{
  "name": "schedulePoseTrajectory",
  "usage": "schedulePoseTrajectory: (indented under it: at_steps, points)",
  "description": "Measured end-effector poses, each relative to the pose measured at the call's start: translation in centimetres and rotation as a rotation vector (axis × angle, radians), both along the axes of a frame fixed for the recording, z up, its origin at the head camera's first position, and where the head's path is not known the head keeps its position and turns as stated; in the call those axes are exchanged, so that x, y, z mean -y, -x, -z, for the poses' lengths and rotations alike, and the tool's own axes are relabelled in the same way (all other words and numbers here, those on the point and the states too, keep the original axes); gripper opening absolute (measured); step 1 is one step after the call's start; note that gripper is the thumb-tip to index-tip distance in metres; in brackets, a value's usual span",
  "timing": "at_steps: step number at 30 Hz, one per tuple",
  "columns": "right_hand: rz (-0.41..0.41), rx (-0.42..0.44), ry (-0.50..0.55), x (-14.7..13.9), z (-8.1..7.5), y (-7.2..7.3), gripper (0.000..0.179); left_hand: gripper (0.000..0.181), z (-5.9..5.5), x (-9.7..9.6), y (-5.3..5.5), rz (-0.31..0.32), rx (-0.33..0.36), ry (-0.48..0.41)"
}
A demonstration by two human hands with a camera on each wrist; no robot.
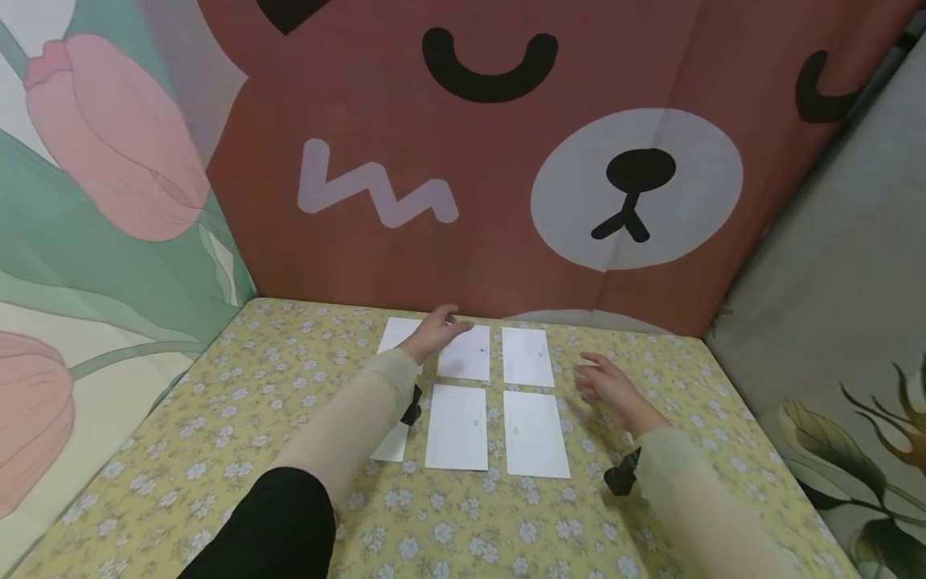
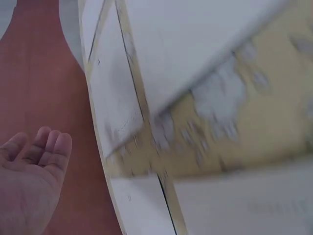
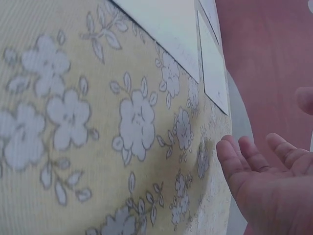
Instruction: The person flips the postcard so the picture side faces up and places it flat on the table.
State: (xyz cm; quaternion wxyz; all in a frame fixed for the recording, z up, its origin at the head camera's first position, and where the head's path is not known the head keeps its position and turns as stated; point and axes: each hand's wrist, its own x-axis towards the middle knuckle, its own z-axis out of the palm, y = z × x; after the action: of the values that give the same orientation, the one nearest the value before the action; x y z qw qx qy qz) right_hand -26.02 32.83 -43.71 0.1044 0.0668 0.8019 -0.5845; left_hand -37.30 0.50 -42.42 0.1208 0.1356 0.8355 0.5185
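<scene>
Several white paper cards lie in two rows on the table, with small dark marks on some. My left hand hovers over the back row, partly covering the back left card and near the back middle card. Its fingers are loosely bent and hold nothing in the left wrist view. To the right of the back right card, my right hand hangs above the cloth with relaxed fingers and an empty palm. In front lie the middle card and right card; my left forearm partly hides the front left card.
A yellow floral cloth covers the table. Behind it hangs a brown curtain with a bear face. A tulip-patterned sheet borders the left, and a grey patterned sheet the right. Dark wrist pieces show by both cuffs.
</scene>
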Motion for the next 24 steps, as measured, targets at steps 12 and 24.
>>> schedulePoseTrajectory:
  at_steps: [12, 24]
  points:
    - [-0.024, -0.018, 0.036, 0.4, 0.3, 0.7, 0.067, 0.068, -0.7, -3.7, 0.4, 0.001, 0.058, -0.081]
    - [0.048, 0.018, -0.057, 2.3, 0.5, 1.5, 0.061, 0.066, -0.1, -6.8, 1.0, -0.025, 0.209, -0.271]
